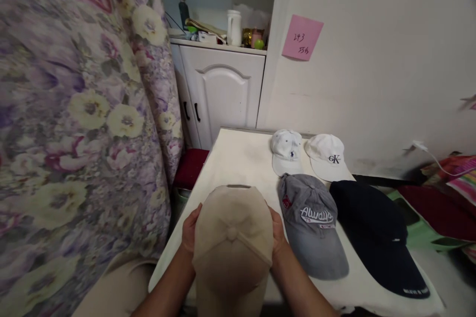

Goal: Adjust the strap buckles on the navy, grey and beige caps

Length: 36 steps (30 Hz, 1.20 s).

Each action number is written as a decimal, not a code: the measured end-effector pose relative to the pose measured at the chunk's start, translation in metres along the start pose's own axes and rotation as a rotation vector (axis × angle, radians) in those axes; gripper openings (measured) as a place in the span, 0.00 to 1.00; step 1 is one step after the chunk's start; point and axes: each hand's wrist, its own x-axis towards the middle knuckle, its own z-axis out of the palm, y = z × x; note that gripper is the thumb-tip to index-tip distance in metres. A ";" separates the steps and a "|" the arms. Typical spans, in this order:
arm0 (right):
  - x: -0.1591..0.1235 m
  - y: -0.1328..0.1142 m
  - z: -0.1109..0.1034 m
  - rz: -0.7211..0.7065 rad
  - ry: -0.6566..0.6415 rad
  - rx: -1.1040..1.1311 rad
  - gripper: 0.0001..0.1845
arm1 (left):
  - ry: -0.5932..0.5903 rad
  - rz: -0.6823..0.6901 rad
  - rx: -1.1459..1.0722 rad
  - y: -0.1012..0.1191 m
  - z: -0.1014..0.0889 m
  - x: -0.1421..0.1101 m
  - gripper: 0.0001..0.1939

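Note:
I hold a beige baseball cap (232, 237) between both hands above the near left part of a white table (238, 158). My left hand (190, 232) grips its left side and my right hand (278, 233) grips its right side; the cap's crown covers most of the fingers. The brim points toward me. To the right of the beige cap lies a grey cap (312, 223) with white lettering, and beyond that a dark navy cap (375, 233).
Two white caps (286, 151) (327, 156) lie at the table's far edge by the wall. A floral curtain (74, 124) hangs close on the left. A white cabinet (219, 89) with bottles stands behind. A pink note (302, 37) sticks on the wall.

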 end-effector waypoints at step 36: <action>-0.005 0.000 -0.014 0.026 0.040 0.199 0.15 | 0.181 0.082 0.153 0.004 0.028 0.003 0.09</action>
